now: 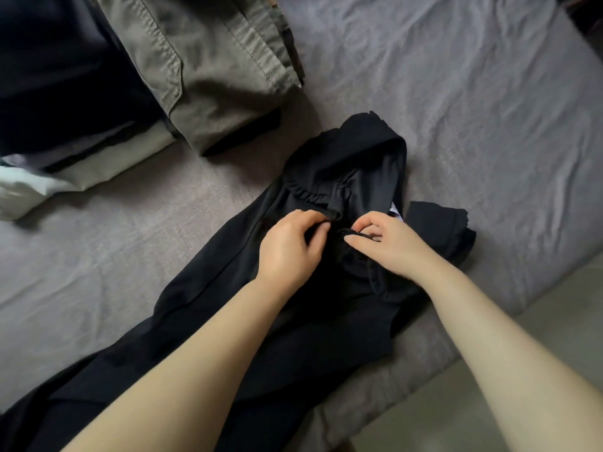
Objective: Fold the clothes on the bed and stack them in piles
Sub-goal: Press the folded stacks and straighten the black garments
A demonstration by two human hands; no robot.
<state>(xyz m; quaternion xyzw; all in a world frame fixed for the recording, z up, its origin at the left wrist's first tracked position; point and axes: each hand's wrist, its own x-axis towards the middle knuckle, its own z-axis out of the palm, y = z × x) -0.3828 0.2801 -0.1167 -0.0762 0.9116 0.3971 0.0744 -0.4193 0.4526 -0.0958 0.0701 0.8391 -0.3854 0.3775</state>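
Note:
A pair of black trousers (352, 164) lies crumpled on the grey bedsheet (473, 109), its elastic waistband bunched in the middle and its legs trailing to the lower left. My left hand (287, 246) pinches the waistband fabric near its centre. Just to the right, my right hand (385, 243) is closed on a thin black drawstring of the trousers. The two hands sit a few centimetres apart.
A stack of folded clothes topped by olive-green trousers (208, 70) stands at the upper left, beside a dark navy pile (58, 76) and a white garment (29, 187). The bed's edge (456, 360) runs diagonally at the lower right, with pale floor beyond.

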